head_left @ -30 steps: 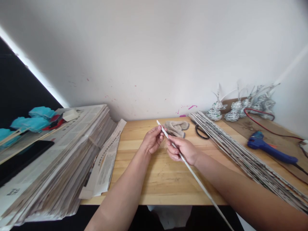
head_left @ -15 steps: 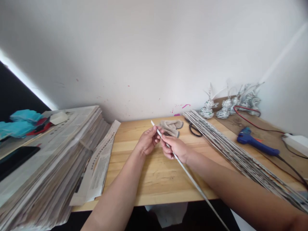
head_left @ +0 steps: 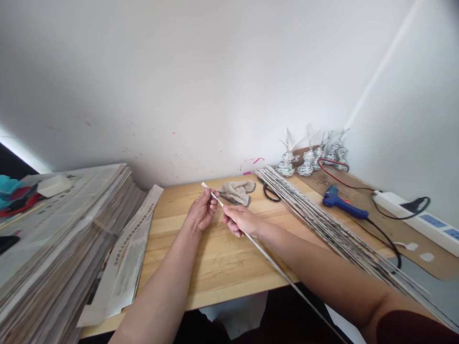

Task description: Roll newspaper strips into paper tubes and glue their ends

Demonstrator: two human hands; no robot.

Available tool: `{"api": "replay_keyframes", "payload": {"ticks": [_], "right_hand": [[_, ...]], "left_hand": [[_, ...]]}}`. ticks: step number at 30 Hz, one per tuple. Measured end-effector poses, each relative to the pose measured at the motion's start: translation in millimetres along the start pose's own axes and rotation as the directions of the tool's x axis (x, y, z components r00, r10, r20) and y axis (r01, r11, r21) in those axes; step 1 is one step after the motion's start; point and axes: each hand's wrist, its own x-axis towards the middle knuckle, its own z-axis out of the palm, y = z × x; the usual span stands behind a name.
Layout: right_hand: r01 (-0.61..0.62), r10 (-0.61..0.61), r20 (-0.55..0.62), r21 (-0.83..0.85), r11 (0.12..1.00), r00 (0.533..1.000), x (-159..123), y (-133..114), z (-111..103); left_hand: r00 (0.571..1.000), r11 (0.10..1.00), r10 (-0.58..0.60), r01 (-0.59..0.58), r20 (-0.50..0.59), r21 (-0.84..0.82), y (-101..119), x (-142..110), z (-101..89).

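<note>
A long, thin rolled paper stick (head_left: 267, 254) slants from the middle of the table down past its front edge. My left hand (head_left: 202, 210) pinches it close to its far tip, which pokes out white beyond the fingers. Farther down the stick, my right hand (head_left: 239, 220) is closed around it. A short stretch of the stick shows between both hands. Just behind them lie a crumpled beige cloth (head_left: 237, 191) and black-handled scissors (head_left: 271, 193), their blades partly hidden.
Newspapers (head_left: 82, 229) are piled high at the left, with paper strips (head_left: 131, 258) beside them. To the right lie a bundle of paper sticks (head_left: 308, 210), a blue glue gun (head_left: 344, 205) and a power strip (head_left: 416, 215). Several woven paper figures (head_left: 286, 165) stand by the wall.
My view has turned to the right, bringing the power strip into sight. My right hand has slid down the stick, away from my left hand, so a gap shows between them.
</note>
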Motion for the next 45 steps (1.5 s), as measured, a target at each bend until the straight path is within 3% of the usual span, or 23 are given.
{"api": "replay_keyframes", "payload": {"ticks": [4, 7, 9, 13, 15, 18, 20, 22, 25, 27, 31, 35, 37, 40, 43, 45], "right_hand": [[-0.083, 0.083, 0.015, -0.013, 0.996, 0.996, -14.0, -1.4, 6.9], [-0.077, 0.083, 0.006, -0.297, 0.952, 0.997, -40.6, -10.6, 1.1], [-0.113, 0.083, -0.081, -0.507, 0.855, 0.993, -60.6, -22.6, -14.1], [-0.303, 0.063, -0.360, -0.665, 0.683, 0.931, -85.0, -53.8, -68.5], [-0.411, 0.026, -0.465, -0.754, 0.513, 0.885, -86.7, -67.3, -98.3], [-0.541, -0.016, -0.552, -0.822, 0.178, 0.834, -81.6, -79.7, -131.8], [-0.572, -0.060, -0.578, -0.815, 0.093, 0.814, -76.1, -83.0, -144.4], [-0.588, -0.131, -0.593, -0.805, 0.075, 0.795, -70.2, -84.1, -150.7], [-0.604, -0.258, -0.601, -0.793, 0.077, 0.757, -60.9, -85.5, -150.3], [-0.576, -0.315, -0.572, -0.812, 0.090, 0.757, -53.8, -86.6, -141.7], [-0.417, -0.300, -0.425, -0.904, 0.095, 0.854, -36.8, -80.9, -100.5], [-0.226, -0.281, -0.259, -0.963, 0.146, 0.924, -28.4, -56.6, -51.9], [-0.128, -0.294, -0.158, -0.985, 0.117, 0.943, -33.8, -43.9, -40.0], [-0.125, -0.332, -0.113, -0.992, -0.016, 0.936, -54.5, -34.8, -47.3], [-0.273, -0.371, -0.216, -0.956, -0.110, 0.903, -83.0, -36.6, -79.4], [-0.362, -0.322, -0.305, -0.922, -0.134, 0.896, -101.5, -39.3, -105.7]], "left_hand": [[0.998, 0.996, 0.034, -0.038, -0.052, -0.079, 3.8, 3.0, -3.0], [0.992, 0.992, 0.066, -0.077, -0.108, -0.100, 6.1, 5.4, -5.0], [0.990, 0.995, 0.052, -0.062, -0.129, -0.081, 6.1, 6.9, -6.6], [0.993, 0.998, 0.025, -0.031, -0.114, -0.048, 4.1, 8.3, -9.7], [0.993, 0.999, 0.022, -0.027, -0.113, -0.039, 3.5, 8.2, -10.6], [0.992, 0.999, 0.017, -0.021, -0.123, -0.033, 3.9, 7.5, -10.8], [0.991, 0.999, 0.021, -0.026, -0.133, -0.038, 4.7, 7.0, -10.5], [0.990, 0.999, 0.025, -0.031, -0.139, -0.043, 5.5, 6.7, -10.0], [0.989, 0.998, 0.032, -0.038, -0.143, -0.040, 5.7, 6.5, -8.8], [0.988, 0.998, 0.040, -0.046, -0.149, -0.036, 5.1, 6.7, -8.0], [0.984, 0.998, 0.056, -0.061, -0.166, -0.024, 4.2, 7.2, -8.0], [0.982, 0.998, 0.056, -0.059, -0.178, -0.014, 5.1, 7.4, -9.9], [0.982, 0.998, 0.054, -0.056, -0.181, -0.010, 5.4, 7.5, -10.5], [0.982, 0.999, 0.044, -0.044, -0.183, 0.002, 5.1, 7.7, -10.3], [0.983, 0.999, 0.034, -0.030, -0.180, 0.022, 4.1, 8.3, -10.3], [0.985, 0.999, 0.039, -0.032, -0.169, 0.041, 3.4, 9.1, -11.0]]}}
